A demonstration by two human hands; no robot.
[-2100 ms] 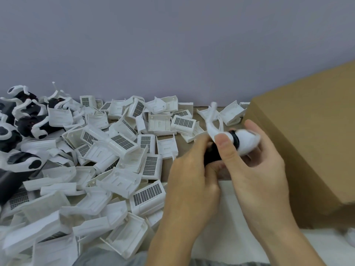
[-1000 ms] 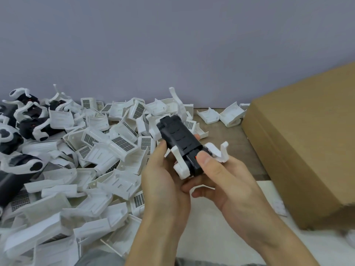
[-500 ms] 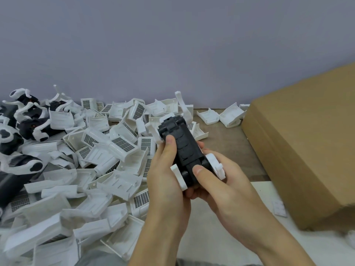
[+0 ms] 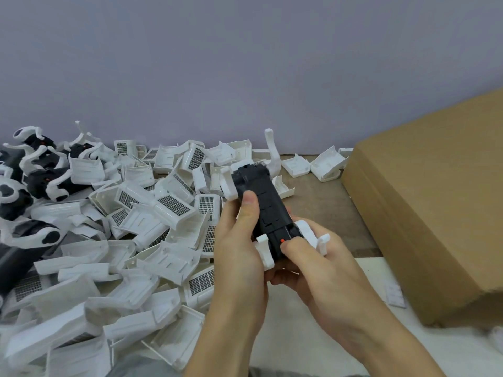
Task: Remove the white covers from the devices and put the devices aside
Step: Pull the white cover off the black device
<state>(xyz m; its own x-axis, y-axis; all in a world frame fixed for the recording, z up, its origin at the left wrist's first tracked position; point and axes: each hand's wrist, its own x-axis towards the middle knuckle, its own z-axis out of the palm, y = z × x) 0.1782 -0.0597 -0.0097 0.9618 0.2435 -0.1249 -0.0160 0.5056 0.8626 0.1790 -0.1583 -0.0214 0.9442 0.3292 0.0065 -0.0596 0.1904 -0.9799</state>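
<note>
Both hands — left hand [image 4: 239, 257], right hand [image 4: 321, 270] — grip the black device [image 4: 262, 205], long axis pointing away; no legible writing.

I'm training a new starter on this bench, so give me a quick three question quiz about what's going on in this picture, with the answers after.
1. True or false: both hands grip the black device.
2. What lies heaped to the left of the hands? A) white covers B) screws C) cables
3. Fill in: the right thumb sits beside a small ____ mark on the device.

Key
1. True: the left hand and the right hand both hold it above the table.
2. A: white covers.
3. Orange.
</note>
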